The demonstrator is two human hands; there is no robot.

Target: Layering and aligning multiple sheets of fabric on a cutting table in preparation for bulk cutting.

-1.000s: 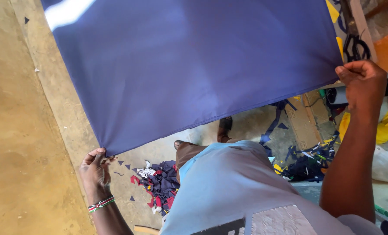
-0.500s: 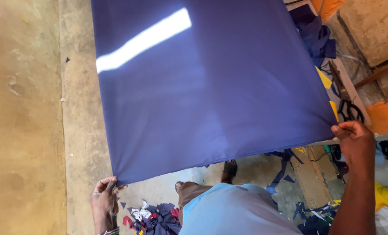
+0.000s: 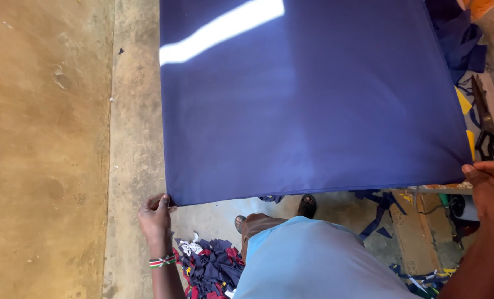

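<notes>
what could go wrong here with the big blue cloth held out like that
1. The left hand and right hand pinch only the near corners of the navy cloth, so a corner could slip and the sheet sag.
2. If it drops, it could land on the dusty concrete floor or the pile of fabric scraps and pick up dirt.
3. The black scissors lie close to the cloth's right edge and might snag it.

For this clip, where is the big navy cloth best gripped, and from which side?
At its two near corners, pinched from the outer sides. The navy cloth hangs spread flat with a straight near edge; the left hand and right hand already hold those corners, which keeps it taut.
</notes>
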